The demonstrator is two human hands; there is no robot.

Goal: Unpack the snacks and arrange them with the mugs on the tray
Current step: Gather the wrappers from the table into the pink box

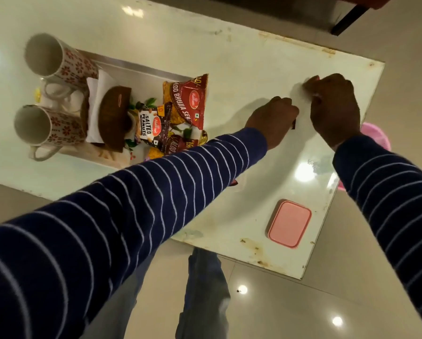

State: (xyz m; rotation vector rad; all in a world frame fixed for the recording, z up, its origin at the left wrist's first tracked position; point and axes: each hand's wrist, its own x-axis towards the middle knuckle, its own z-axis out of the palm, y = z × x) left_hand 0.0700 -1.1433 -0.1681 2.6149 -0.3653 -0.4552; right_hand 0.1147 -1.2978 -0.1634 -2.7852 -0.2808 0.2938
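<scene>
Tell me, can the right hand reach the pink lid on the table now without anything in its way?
Probably yes. The right hand is over the bare table, and the pink lid lies flat nearer the person on the same side, with nothing standing between them. The hand seems to pinch something small, so it may need to release that first.

A pink lidded box (pixel 289 223) sits on the white table (pixel 254 57)
</scene>
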